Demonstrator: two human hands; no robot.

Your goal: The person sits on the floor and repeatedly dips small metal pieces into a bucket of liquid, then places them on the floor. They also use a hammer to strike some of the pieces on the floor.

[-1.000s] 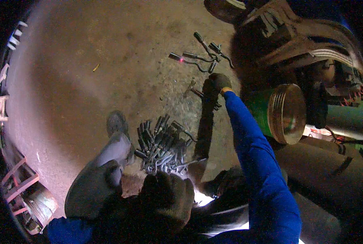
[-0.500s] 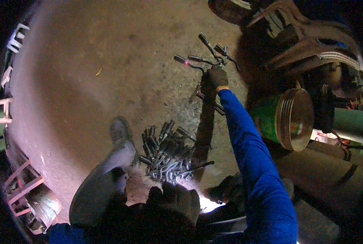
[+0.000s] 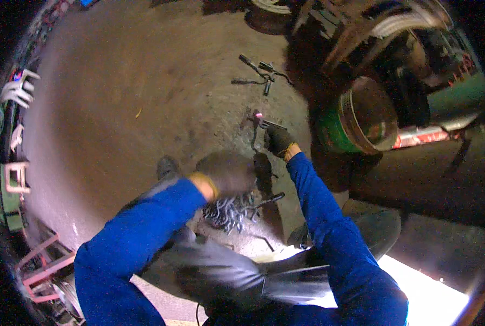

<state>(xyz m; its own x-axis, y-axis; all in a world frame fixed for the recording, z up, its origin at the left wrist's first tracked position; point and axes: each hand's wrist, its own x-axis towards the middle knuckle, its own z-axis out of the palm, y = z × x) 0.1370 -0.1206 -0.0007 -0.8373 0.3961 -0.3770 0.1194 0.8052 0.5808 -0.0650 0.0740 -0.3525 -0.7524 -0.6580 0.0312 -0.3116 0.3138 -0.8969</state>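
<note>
My right hand [image 3: 280,142], in a dark glove with a yellowish cuff, is closed at a dark metal piece [image 3: 274,125] with a cylindrical end; its grip is partly hidden. Beside it a thin curved rod [image 3: 254,142] shows against the floor. My left hand [image 3: 229,171], likewise gloved, is smeared by motion over a pile of bent metal rods [image 3: 229,213] between my legs. It hides the pile's far part, and its fingers cannot be made out. Farther off, several similar rods with dark cylindrical ends [image 3: 265,77] lie in a loose cluster on the floor.
A green bucket [image 3: 337,127] lies tipped to the right, its mouth facing right. Behind it stands a brown chair-like frame [image 3: 343,41]. Small stools [image 3: 17,177] and a reddish frame [image 3: 47,266] line the left side. A small yellow scrap [image 3: 138,113] lies on the floor.
My right hand has drawn back toward me from the far cluster, which stays on the floor. My left hand has come forward over the pile. The whole view has shifted.
</note>
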